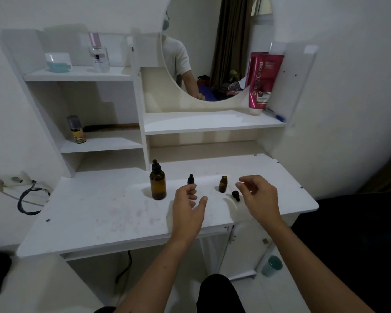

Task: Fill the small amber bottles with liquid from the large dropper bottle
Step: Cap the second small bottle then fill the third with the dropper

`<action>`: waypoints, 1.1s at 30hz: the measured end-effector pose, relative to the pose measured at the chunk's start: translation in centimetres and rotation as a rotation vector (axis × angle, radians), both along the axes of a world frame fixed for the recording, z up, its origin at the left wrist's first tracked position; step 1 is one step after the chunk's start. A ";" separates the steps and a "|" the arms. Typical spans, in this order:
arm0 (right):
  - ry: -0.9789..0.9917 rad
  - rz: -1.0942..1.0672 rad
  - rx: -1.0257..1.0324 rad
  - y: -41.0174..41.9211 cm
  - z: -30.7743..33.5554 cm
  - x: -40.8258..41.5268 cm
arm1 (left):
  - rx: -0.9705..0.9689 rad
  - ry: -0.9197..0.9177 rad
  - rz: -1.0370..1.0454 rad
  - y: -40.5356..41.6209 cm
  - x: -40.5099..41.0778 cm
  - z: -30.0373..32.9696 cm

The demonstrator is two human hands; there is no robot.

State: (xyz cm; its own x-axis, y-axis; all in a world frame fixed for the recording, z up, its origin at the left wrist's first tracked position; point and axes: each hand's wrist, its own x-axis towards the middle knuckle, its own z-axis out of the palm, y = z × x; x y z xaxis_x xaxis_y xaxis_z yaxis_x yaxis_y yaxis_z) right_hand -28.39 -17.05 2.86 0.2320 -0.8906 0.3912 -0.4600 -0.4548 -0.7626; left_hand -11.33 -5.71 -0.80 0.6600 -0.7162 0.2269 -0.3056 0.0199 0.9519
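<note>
Large dropper bottle [158,185]: upright, capped with its black dropper top, on the white tabletop [104,213], toward the back edge and left of the other task things. It is tall and narrow, so I judge a sideways knock from a reaching hand could topple it.

Capped small bottle [191,179]: upright just behind the left hand's fingers, mostly hidden by them; only its black dropper top shows clearly. A careless grab could tip it toward the large bottle.

Open small bottle [223,184]: upright, mouth uncovered, near the middle of the tabletop, between the two hands. The mouth looks narrow, so drops could land on the tabletop; once filled and uncapped, any bump would spill it.

Loose dropper cap [235,195]: lying on its side just right of the open bottle, below the right hand's fingertips. It may roll toward the front edge, and its tip could pick up dirt from the marked tabletop.

Left hand [187,205]: fingers loosely curled, holding nothing, hovering near the capped small bottle.

Right hand [256,192]: fingers bent and relaxed above the loose cap, gripping nothing that I can see.

Surroundings: a yellow-labelled can [77,129] on the lower left shelf, a pink tube [261,80] by the mirror [217,46], well apart from the work.
</note>
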 end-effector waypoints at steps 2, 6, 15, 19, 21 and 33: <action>0.063 -0.051 0.049 -0.2 -1.5 -0.6 | 0.018 -0.027 -0.060 -0.9 -1.0 -0.1; 0.222 -0.105 0.112 -0.2 -3.4 -0.4 | 0.083 -0.097 -0.127 -2.6 -2.0 -0.4; 0.236 -0.149 0.088 -0.2 -3.9 -0.5 | 0.156 -0.143 -0.201 -6.6 -1.8 -0.5; 0.027 -0.150 0.138 -0.5 -2.9 -1.9 | 0.135 -0.193 -0.190 -7.8 -1.8 -0.8; -0.067 -0.144 0.163 -0.8 -2.2 -2.2 | 0.130 -0.190 -0.186 -8.2 -1.6 -0.8; -0.151 0.047 -0.031 -1.7 1.6 0.2 | 0.109 -0.148 -0.200 -7.9 -1.3 -0.7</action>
State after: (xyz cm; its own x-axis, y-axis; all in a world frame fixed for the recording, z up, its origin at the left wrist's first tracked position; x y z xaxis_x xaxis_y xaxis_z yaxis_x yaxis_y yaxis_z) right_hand -28.22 -18.78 4.43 0.2098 -0.8670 0.4520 -0.3184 -0.4976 -0.8069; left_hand -12.61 -13.57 -1.52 0.4683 -0.8545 0.2249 -0.4423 -0.0063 0.8968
